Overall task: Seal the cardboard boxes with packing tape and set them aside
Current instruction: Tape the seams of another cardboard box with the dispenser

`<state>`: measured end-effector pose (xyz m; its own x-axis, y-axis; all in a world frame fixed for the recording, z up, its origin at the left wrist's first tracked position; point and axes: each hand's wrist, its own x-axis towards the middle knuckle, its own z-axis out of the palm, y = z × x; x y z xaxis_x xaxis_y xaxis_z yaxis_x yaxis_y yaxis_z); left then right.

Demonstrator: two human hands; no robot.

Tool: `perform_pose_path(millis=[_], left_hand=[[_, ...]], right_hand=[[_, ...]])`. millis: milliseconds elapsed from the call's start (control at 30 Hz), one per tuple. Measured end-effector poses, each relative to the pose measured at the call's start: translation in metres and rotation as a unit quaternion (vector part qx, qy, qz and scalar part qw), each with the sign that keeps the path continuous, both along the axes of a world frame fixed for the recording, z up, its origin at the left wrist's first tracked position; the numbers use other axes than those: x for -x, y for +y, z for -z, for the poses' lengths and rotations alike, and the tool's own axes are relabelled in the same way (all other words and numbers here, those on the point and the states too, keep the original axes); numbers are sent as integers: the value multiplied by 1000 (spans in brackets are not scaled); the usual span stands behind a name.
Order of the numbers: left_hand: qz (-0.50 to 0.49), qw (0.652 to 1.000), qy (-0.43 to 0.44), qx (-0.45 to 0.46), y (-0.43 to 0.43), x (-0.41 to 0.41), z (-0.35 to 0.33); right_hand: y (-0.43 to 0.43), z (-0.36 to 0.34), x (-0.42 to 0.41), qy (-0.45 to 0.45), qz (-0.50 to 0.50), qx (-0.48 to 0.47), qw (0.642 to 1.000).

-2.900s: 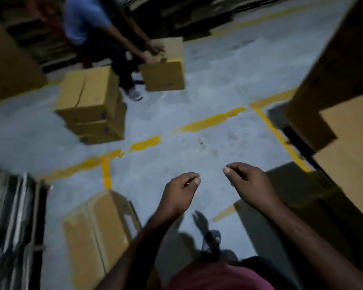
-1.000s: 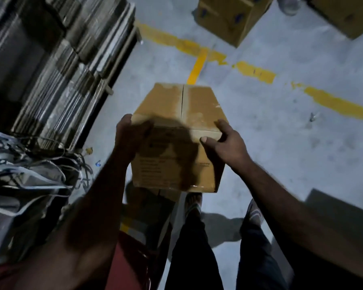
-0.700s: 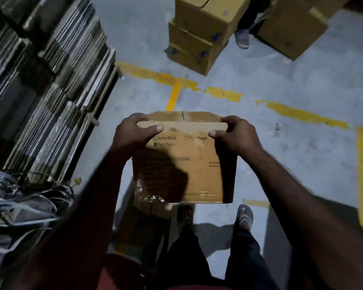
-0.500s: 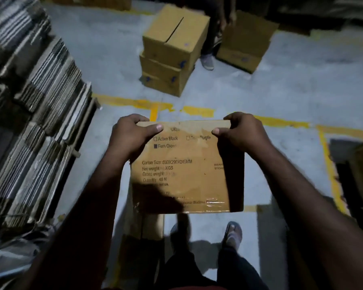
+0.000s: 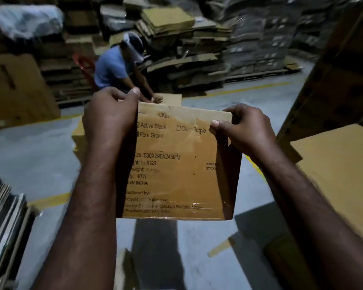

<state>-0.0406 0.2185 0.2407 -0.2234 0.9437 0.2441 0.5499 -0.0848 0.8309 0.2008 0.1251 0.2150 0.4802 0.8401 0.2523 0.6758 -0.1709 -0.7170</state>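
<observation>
Cardboard box (image 5: 176,164) is up in the air, printed face to camera. The left hand (image 5: 111,120) curls over its top-left corner and the right hand (image 5: 245,130) pinches the top-right edge. Directly behind it, a person in a blue shirt (image 5: 111,68) bends over another box (image 5: 170,99). Flattened cardboard stacks (image 5: 187,38) fill the back, and big cartons (image 5: 340,164) crowd in on the right.

Left hand (image 5: 109,120), right hand (image 5: 246,131) forward, fingers gripping.
</observation>
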Motion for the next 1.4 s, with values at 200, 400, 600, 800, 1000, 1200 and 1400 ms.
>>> perform_pose_path(millis=[200,400,600,800,1000,1200,1400], left_hand=[[10,993,-34,-115,-42,-78,-54],[87,966,-128,-207,-76,-145,-58],[186,936,-205,-217,-110,-222,-53],[302,900,-271,-160,-153,-321,-32],[405,863,-293,-74,-187,-418,14],[501,822,-269,-10,-201,-487,64],[562,798,-217,-21,-195,-531,91]], right_hand=[[-73,-50,-55,-18,80,-97,992],[-146,-76,-101,-74,164,-166,970],[-220,-70,-141,-139,242,-213,937],[-293,-45,-187,-191,342,-219,894],[-343,1,-232,-220,435,-186,853],[-363,56,-273,-212,504,-115,830],[-366,87,-288,-143,552,-103,815]])
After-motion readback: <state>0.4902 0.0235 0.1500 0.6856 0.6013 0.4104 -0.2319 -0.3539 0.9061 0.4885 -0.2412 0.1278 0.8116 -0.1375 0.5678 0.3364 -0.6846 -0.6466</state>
